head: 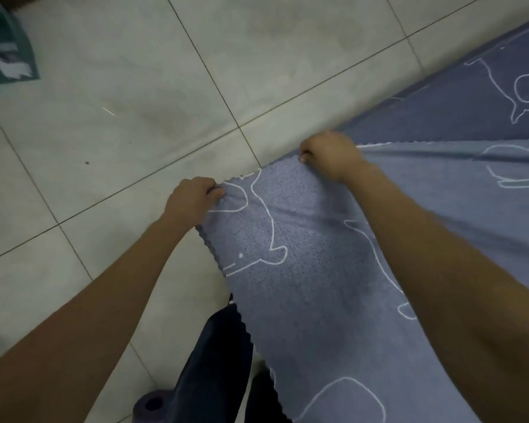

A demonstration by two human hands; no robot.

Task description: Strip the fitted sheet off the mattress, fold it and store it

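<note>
Head view: my left hand (193, 198) and right hand (329, 154) each grip, fingers curled, the edge of the blue whale-print sheet (303, 270), held taut above the tiled floor (135, 117).

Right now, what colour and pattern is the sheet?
Blue-grey sheet with white outlined whale shapes, clearest in the head view.

Sheet (312, 270) over floor (119, 102), right.
</note>
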